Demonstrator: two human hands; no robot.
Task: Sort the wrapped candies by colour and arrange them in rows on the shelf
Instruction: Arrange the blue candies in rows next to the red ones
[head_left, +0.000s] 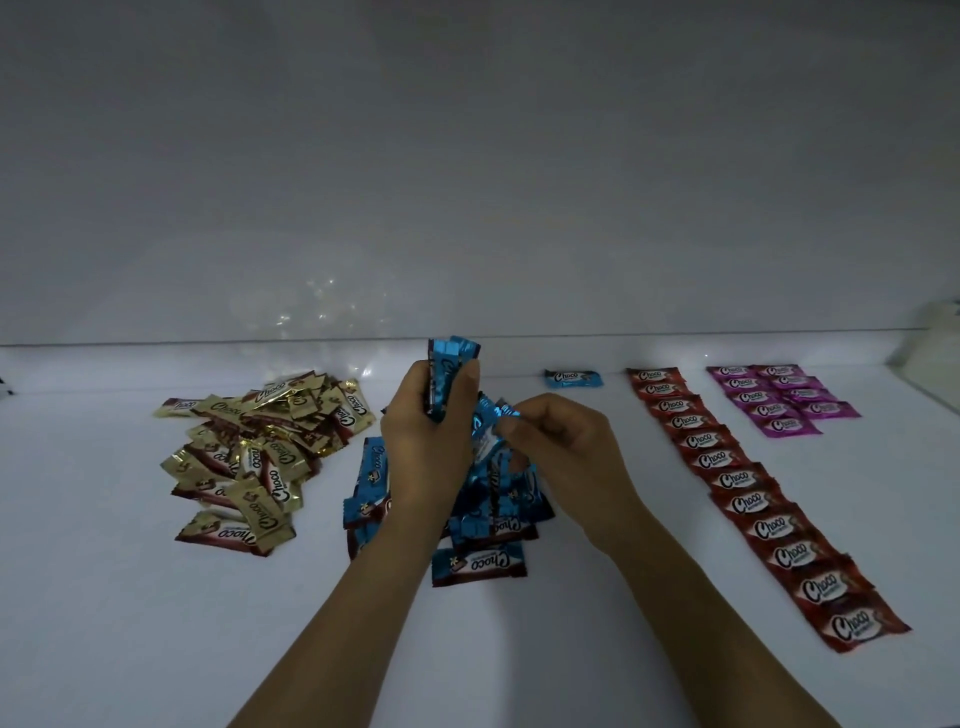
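Clutching a bunch of blue candies (453, 358) in the curled left hand (423, 421), pinching another blue candy (488, 423) with the right hand (563, 441), over the blue pile (483, 527).

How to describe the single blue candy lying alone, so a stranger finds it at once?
On the white shelf, look along the back edge, left of the long red row. A lone blue candy lies flat there, apart from the blue pile nearer you.

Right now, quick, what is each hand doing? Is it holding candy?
The left hand grips a bunch of blue candies, held upright.
The right hand pinches one blue candy.
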